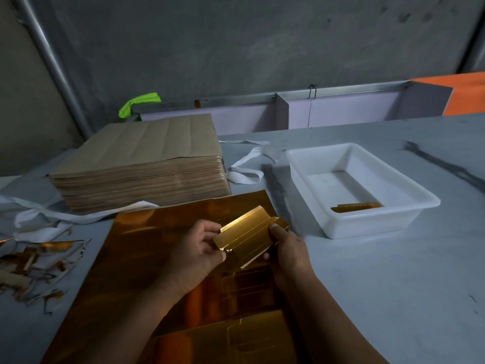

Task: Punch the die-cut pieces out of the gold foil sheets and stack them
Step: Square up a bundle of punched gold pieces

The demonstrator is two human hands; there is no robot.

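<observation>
Left hand [199, 245] and right hand [287, 249] pinch a gold die-cut piece [249, 232] by its ends, just above the gold foil sheet [147, 248] — brown sheet stack [147, 153] behind it, white tub [372, 222] right, foil scraps [34, 264] left.

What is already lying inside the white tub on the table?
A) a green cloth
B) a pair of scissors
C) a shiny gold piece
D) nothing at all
C: a gold die-cut piece lies on the bottom of the white tub, near its front wall, much like the gold piece the two hands hold over the foil sheet.
</observation>
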